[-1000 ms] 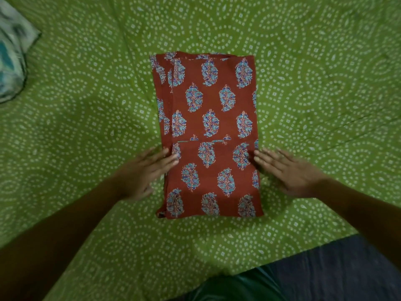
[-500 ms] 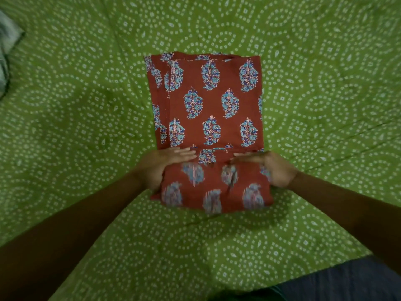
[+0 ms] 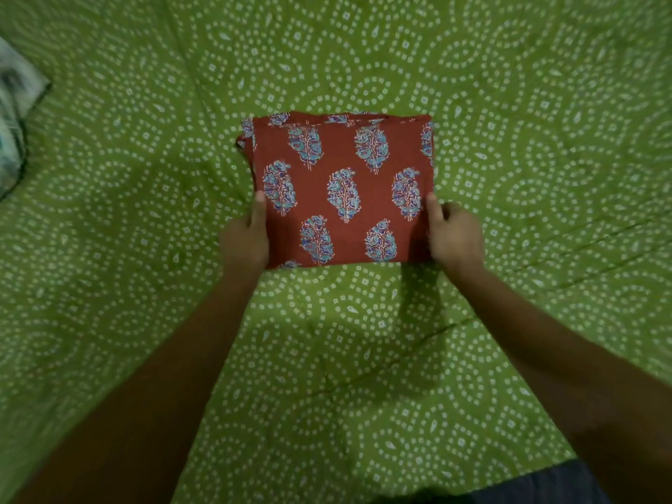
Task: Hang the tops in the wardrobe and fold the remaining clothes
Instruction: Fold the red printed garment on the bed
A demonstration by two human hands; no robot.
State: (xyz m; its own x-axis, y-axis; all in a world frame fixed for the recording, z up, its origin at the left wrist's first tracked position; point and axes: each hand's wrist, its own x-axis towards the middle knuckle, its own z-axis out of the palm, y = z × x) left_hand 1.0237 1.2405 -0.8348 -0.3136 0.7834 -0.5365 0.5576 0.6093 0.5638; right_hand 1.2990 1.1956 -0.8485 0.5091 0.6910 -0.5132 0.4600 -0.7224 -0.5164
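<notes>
Both bare forearms reach forward from the near edge, angling inward toward a folded red garment (image 3: pixel 342 191) printed with blue-green leaf motifs. It lies as a compact rectangle, several layers thick, on a green bedsheet (image 3: pixel 509 103) covered in rings of white dots. The layered edges show along its far side and at the far left corner, where the under-layers stick out a little.

The left hand (image 3: pixel 244 241) grips the garment's left edge near the near corner. Its thumb lies flat on top of the cloth, pointing away from the person, and the other fingers are out of sight, seemingly tucked beneath the fold, so the cloth is pinched between thumb and fingers.

The right hand (image 3: pixel 454 236) mirrors it on the right edge: the thumb is pressed on top of the cloth, pointing away, with the other fingers curled at the garment's side. Whether those fingers reach underneath I cannot tell.

The wrists are held fairly straight, in line with the forearms, and the backs of both hands face up.

At the far left edge a pale, patterned cloth bundle (image 3: pixel 14 114) lies on the sheet, well apart from the garment. It is too blurred to identify.
</notes>
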